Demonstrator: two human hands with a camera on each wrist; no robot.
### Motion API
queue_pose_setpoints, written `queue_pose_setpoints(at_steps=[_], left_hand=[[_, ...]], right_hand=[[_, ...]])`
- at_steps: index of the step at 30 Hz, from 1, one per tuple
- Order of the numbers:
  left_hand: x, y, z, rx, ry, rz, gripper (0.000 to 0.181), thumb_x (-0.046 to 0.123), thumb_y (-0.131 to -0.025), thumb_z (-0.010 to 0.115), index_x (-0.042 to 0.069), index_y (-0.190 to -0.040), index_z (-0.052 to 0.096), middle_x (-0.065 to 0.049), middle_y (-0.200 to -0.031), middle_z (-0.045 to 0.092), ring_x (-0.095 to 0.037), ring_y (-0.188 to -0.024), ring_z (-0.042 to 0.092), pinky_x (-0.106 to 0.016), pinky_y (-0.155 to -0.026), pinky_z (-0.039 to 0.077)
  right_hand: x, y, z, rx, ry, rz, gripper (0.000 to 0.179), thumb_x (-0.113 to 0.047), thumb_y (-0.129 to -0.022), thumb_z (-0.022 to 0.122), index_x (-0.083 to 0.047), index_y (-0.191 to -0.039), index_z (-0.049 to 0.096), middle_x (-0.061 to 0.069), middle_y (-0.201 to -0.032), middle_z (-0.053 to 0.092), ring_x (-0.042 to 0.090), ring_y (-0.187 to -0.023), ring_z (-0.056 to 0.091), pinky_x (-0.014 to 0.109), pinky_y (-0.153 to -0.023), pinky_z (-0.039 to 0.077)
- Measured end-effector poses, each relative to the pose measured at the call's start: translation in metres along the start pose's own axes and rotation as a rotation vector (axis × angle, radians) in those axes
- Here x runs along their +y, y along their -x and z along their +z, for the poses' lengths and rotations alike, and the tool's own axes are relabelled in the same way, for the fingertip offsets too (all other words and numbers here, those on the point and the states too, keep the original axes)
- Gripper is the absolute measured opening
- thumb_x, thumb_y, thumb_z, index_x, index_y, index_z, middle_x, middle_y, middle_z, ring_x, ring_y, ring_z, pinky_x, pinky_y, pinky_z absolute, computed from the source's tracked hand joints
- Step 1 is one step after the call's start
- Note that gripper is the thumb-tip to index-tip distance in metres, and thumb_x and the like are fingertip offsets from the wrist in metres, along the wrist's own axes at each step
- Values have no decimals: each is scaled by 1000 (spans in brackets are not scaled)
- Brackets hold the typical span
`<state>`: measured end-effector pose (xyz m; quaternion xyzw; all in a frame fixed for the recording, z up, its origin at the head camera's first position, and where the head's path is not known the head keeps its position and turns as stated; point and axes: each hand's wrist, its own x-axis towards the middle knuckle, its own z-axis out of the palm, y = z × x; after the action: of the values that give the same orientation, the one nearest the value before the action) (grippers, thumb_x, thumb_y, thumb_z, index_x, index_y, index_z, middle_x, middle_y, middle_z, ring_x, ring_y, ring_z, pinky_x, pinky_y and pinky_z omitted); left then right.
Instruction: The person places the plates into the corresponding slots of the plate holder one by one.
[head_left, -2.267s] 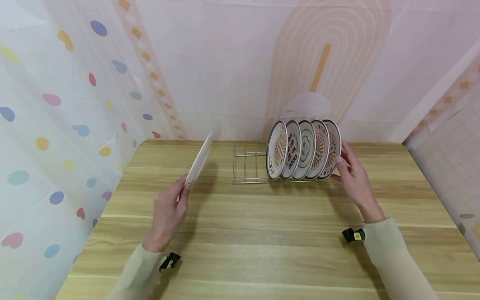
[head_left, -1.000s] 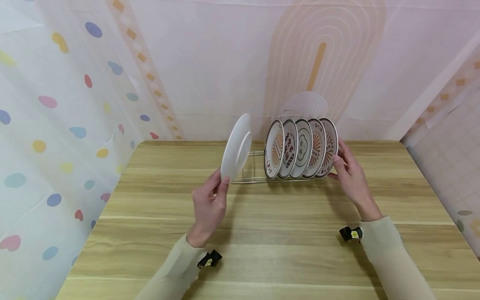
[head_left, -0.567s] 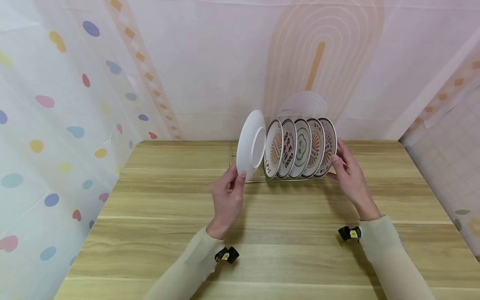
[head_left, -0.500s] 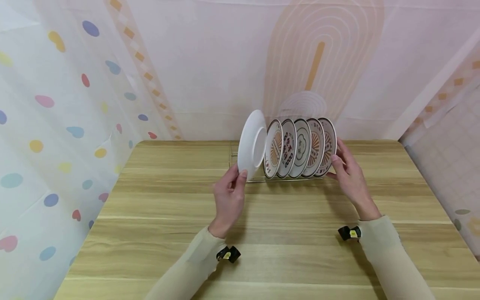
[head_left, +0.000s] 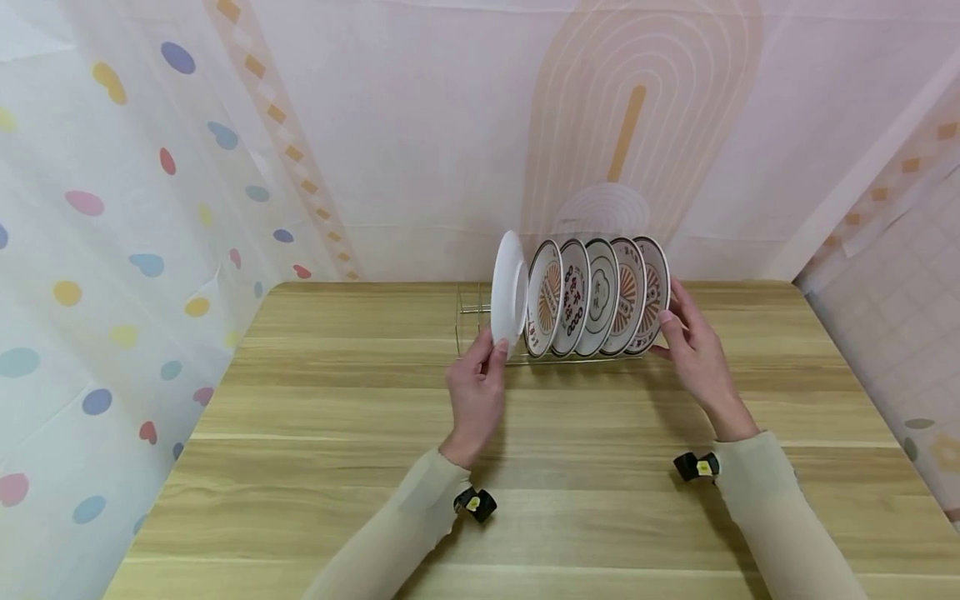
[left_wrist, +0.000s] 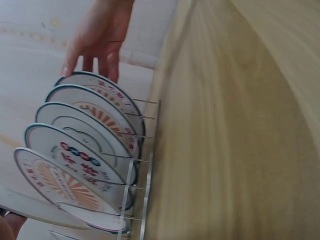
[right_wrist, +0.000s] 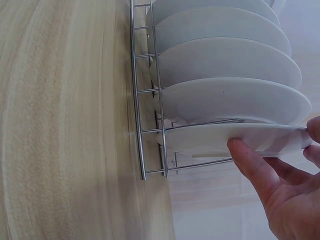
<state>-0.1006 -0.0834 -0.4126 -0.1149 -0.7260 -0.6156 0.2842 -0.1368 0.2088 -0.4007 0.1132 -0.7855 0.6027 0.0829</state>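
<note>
My left hand (head_left: 477, 400) pinches the near edge of a white plate (head_left: 507, 287), thumb on the side facing the other plates. This plate stands nearly upright at the left of a row of patterned plates, its lower edge at the wire dish rack (head_left: 468, 337). Several patterned plates (head_left: 600, 296) lean in the rack's slots, their printed faces turned left. At the row's right end, my right hand (head_left: 701, 354) holds the rim of the last plate (right_wrist: 200, 140), with fingers against its plain back. In the left wrist view, the white plate shows only as an edge at bottom left.
The rack stands toward the far edge of a wooden table (head_left: 585, 483). Slots of bare wire show left of the white plate. A patterned curtain (head_left: 420, 133) hangs right behind the table, and a dotted curtain (head_left: 135, 292) runs down the left side.
My left hand has brought the white plate from the left to the rack, beside the patterned plates, turning it more upright and lowering it. My right hand has stayed on the last plate.
</note>
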Motion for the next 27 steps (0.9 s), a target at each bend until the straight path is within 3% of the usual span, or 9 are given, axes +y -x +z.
queue_pose_setpoints(at_steps=[2,6,13,19,24,27], left_hand=[[-4,2,3,-11,-16,-1,35,-7,-98,63,-9,-134,63,-28,-116,72,-29,-72,69,-22,-58,57],[-11,3,8,-51,4,-16,39,-4,-101,61,-8,-139,59,-26,-128,66,-34,-79,73,-23,-62,60],[-22,4,14,-107,46,-67,42,-3,-102,59,-3,-144,55,-22,-138,62,-38,-105,73,-47,-80,63],[-22,0,19,-128,14,-133,41,2,-103,61,-1,-144,58,-21,-130,68,-41,-83,70,-35,-64,61],[-23,-5,20,-180,20,-155,45,-1,-102,61,0,-147,55,-24,-136,64,-42,-108,71,-25,-83,61],[-23,-5,15,-255,5,-168,51,2,-103,61,-1,-152,48,-26,-145,56,-40,-124,64,-31,-97,57]], right_hand=[[0,1,0,2,7,-2,57,-21,-113,41,-23,-167,23,31,-150,45,49,-125,54,30,-83,62],[1,1,-1,2,13,-4,57,-21,-113,41,-22,-167,23,31,-149,46,47,-123,55,29,-82,62],[2,3,-1,-2,7,-15,57,-20,-113,42,-22,-167,23,31,-153,43,51,-124,55,27,-81,62],[2,4,-1,1,12,-17,56,-20,-113,42,-22,-167,24,31,-153,44,50,-123,55,23,-80,61],[2,2,0,0,10,-16,56,-20,-113,42,-23,-167,25,30,-153,44,49,-124,55,28,-82,62],[2,1,1,-4,8,-15,56,-20,-113,42,-22,-167,24,31,-152,44,50,-124,55,31,-83,62]])
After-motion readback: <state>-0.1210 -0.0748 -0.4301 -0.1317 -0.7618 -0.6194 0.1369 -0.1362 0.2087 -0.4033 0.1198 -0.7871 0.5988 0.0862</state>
